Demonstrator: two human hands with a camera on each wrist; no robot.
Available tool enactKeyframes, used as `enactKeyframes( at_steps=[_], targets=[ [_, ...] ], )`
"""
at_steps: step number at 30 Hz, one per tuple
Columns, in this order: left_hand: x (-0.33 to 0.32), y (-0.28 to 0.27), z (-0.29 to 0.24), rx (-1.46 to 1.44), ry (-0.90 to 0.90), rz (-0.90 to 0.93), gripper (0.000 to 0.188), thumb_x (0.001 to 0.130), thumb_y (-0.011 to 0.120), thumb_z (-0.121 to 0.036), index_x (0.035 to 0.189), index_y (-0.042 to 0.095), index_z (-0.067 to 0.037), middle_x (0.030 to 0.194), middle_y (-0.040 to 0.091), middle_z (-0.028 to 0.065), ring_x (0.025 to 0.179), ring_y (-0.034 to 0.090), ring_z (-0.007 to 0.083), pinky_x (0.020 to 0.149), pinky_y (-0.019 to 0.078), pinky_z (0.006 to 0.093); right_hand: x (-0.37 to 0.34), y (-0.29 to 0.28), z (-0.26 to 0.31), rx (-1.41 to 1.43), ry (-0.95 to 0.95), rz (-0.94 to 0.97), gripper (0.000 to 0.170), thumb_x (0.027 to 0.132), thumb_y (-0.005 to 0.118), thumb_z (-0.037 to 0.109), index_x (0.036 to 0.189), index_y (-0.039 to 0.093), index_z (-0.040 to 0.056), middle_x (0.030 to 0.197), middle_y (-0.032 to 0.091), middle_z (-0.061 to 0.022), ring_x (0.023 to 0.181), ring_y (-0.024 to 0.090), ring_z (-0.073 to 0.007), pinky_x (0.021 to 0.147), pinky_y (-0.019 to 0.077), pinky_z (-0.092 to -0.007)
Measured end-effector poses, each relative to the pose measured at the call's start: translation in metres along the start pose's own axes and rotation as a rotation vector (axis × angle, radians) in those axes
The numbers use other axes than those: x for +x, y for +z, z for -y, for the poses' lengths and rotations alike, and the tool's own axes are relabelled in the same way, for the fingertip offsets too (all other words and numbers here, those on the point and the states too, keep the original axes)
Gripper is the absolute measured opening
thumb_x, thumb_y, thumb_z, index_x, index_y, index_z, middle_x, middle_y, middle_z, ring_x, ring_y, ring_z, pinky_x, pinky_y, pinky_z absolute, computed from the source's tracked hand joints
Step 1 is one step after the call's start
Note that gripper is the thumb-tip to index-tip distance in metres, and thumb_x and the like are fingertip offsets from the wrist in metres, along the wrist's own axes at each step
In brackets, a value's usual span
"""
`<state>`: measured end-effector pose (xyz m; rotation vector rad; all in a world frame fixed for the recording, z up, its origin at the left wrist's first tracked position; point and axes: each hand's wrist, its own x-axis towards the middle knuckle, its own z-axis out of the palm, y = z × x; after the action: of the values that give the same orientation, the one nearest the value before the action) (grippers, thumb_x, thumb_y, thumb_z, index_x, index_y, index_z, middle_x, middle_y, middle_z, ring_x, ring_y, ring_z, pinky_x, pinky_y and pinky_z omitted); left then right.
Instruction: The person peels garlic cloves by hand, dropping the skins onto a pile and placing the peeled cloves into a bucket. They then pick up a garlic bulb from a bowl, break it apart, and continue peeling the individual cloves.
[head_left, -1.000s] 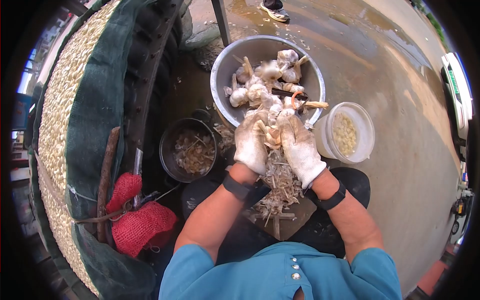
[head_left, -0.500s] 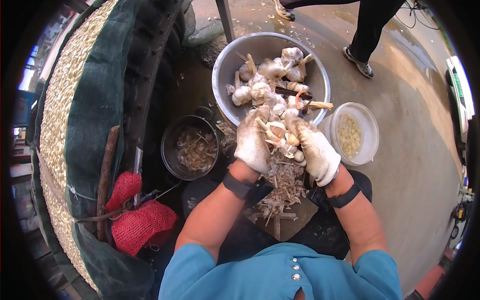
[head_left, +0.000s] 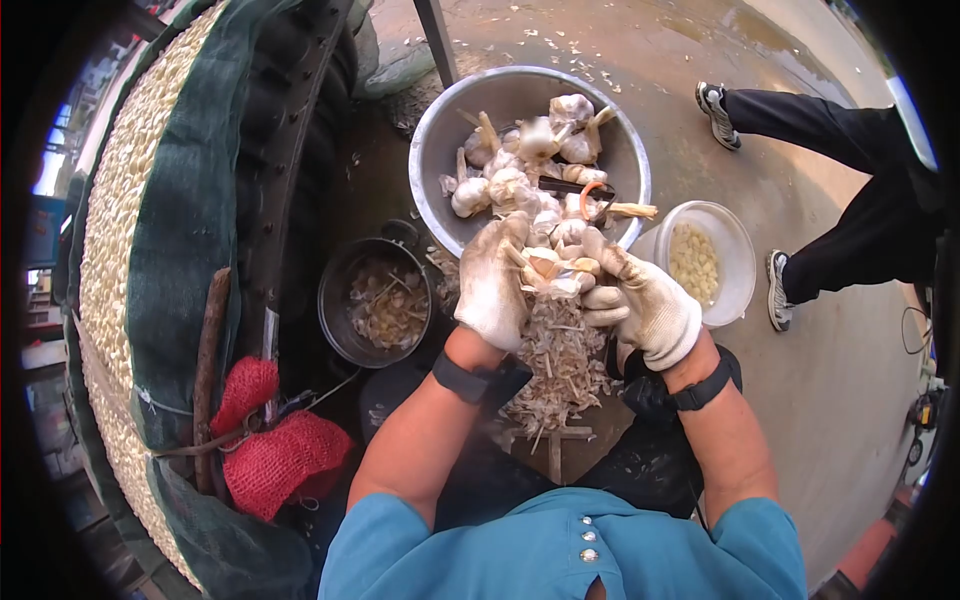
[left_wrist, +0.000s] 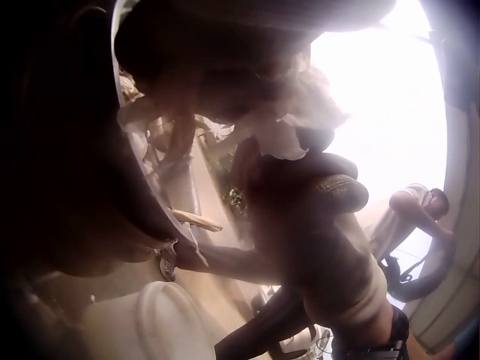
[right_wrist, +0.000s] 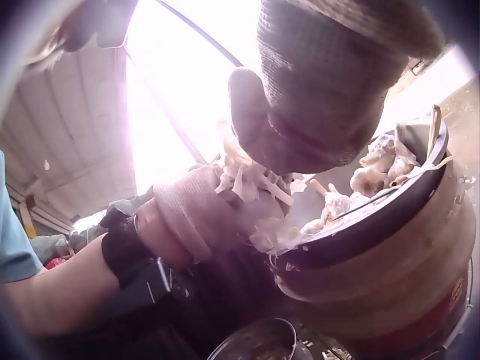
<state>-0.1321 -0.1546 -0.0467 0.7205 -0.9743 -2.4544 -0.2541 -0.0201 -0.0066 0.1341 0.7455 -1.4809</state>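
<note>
A broken-open garlic bulb (head_left: pixel 545 265), cloves and papery skin showing, sits between the two hands in front of the metal basin (head_left: pixel 428 190). My left hand (head_left: pixel 493 285), in a soiled white knit glove, grips the bulb from its left side. From the right, my gloved right hand (head_left: pixel 655 310) pinches at the bulb's edge, its lower fingers curled. The right wrist view has the left hand (right_wrist: pixel 206 214) holding the bulb, with loose skin sticking out. Several whole garlic bulbs (head_left: pixel 510 185) fill the basin. A dark-handled tool (head_left: pixel 575 186) with an orange band lies among them.
Right of the basin stands a white bucket (head_left: pixel 735 250) of peeled cloves. A dark pot (head_left: pixel 330 330) with garlic scraps is at left. Skins (head_left: pixel 555 370) are heaped below the hands. Red mesh bags (head_left: pixel 290 455) lie by a green-netted bed. A person's legs (head_left: pixel 850 190) are at right.
My right hand has drawn away to the right and its lower fingers have curled. The bulb between the hands has come open, exposing cloves. A passer-by has moved to the right.
</note>
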Motion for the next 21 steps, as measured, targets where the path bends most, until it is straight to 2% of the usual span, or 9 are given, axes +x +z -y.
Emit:
enactKeyframes(
  at_steps=[1,3,4,6,13,16,18,19,21],
  targets=[
    [0.001,-0.003,0.002,0.001,-0.002,0.002,0.031,0.099,0.045,-0.021,0.119,0.053,0.002,0.109,0.063,0.0137,0.095,0.066,0.0225,0.081,0.0578,0.0343,0.0,-0.005,0.0,0.101,0.039,0.044,0.026,0.098,0.053,0.031,0.111,0.056,0.0089,0.082,0.055,-0.0016,0.053,0.04,-0.0023,0.043,0.0317,-0.015],
    [0.005,-0.011,0.01,0.983,0.416,-0.003,0.028,0.099,0.045,-0.022,0.114,0.054,0.0,0.106,0.064,0.0111,0.093,0.066,0.0202,0.079,0.0574,0.0325,0.0,-0.013,-0.002,0.206,0.07,0.065,0.026,0.098,0.052,0.03,0.112,0.055,0.0084,0.081,0.055,-0.0024,0.053,0.039,-0.0022,0.043,0.0325,-0.0147],
    [0.002,-0.008,0.009,0.984,0.415,-0.001,0.028,0.099,0.045,-0.022,0.114,0.054,0.0,0.106,0.064,0.0111,0.093,0.066,0.0202,0.079,0.0574,0.0325,0.001,-0.017,-0.004,0.31,0.105,0.089,0.026,0.099,0.052,0.029,0.113,0.055,0.0079,0.081,0.054,-0.0032,0.053,0.039,-0.0021,0.044,0.0333,-0.0143],
    [-0.006,0.0,0.005,0.202,0.094,-0.027,0.026,0.099,0.047,-0.024,0.11,0.056,-0.002,0.1,0.063,0.0079,0.089,0.065,0.0167,0.077,0.0567,0.0297,0.004,-0.028,-0.006,0.37,0.162,0.128,0.026,0.098,0.052,0.03,0.114,0.053,0.0082,0.08,0.055,-0.0032,0.055,0.04,-0.0028,0.045,0.0344,-0.0151],
    [0.002,-0.007,0.018,0.518,0.247,-0.047,0.014,0.091,0.061,-0.011,0.103,0.059,-0.004,0.095,0.063,0.0055,0.084,0.063,0.0138,0.072,0.0537,0.0264,-0.001,0.01,-0.002,0.117,0.004,-0.103,0.032,0.097,0.055,0.033,0.113,0.051,0.006,0.084,0.053,-0.003,0.062,0.044,-0.0069,0.049,0.0372,-0.0172],
    [0.002,-0.003,0.012,-0.044,-0.013,-0.075,0.016,0.091,0.06,-0.009,0.105,0.059,-0.003,0.096,0.064,0.0061,0.083,0.063,0.0142,0.071,0.0532,0.0259,-0.002,0.009,0.001,-0.012,-0.005,-0.148,0.036,0.096,0.056,0.037,0.113,0.052,0.0057,0.083,0.055,-0.0024,0.061,0.043,-0.0057,0.048,0.0354,-0.0173],
    [0.001,-0.007,0.007,1.248,0.476,0.047,0.02,0.096,0.052,-0.015,0.109,0.058,-0.002,0.098,0.064,0.0071,0.085,0.064,0.0145,0.072,0.054,0.0258,-0.002,-0.002,0.001,-0.085,-0.022,-0.086,0.035,0.096,0.055,0.037,0.113,0.055,0.0061,0.083,0.059,-0.0022,0.061,0.046,-0.0047,0.047,0.0356,-0.0164],
    [0.0,-0.002,0.006,1.248,0.476,0.047,0.02,0.096,0.052,-0.015,0.109,0.058,-0.002,0.098,0.064,0.0071,0.085,0.064,0.0145,0.072,0.054,0.0258,-0.002,-0.006,0.001,-0.158,-0.04,-0.024,0.034,0.097,0.054,0.037,0.112,0.058,0.0066,0.083,0.062,-0.0021,0.061,0.049,-0.0037,0.047,0.0358,-0.0154],
    [-0.004,0.013,0.003,-0.092,-0.071,-0.058,0.026,0.099,0.049,-0.023,0.112,0.057,-0.002,0.1,0.064,0.007,0.086,0.065,0.0142,0.073,0.054,0.0253,0.0,-0.007,0.0,-0.198,-0.046,-0.066,0.033,0.097,0.054,0.037,0.111,0.059,0.007,0.08,0.061,-0.0001,0.059,0.048,-0.0032,0.045,0.0346,-0.0154]
  ],
)
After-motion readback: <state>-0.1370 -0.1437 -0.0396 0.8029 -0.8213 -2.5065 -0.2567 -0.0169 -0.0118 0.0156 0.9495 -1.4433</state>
